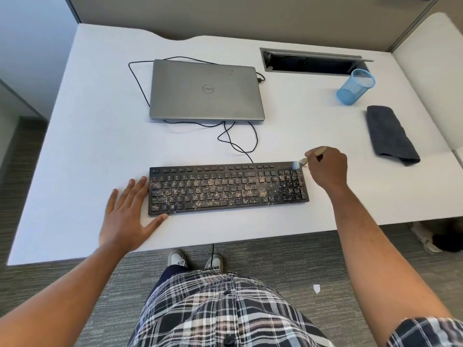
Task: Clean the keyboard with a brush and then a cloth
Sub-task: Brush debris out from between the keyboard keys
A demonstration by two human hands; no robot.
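Wooden brush point(310, 157) pinched in right hand point(327, 169) grip; bristles touching keyboard point(228, 187).

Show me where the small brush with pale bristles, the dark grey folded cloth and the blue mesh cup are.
small brush with pale bristles point(296, 164), head view, on the bristle tip.
dark grey folded cloth point(389, 132), head view, on its middle.
blue mesh cup point(355, 87), head view, on its side wall.

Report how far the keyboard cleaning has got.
Done: little; crumbs still speckle most keys of the keyboard. In hand: the right hand grips the brush, its bristles at the keyboard's far right corner, while the left hand lies flat against its left end. Left: brushing the keys, then wiping with the dark cloth, untouched on the desk.
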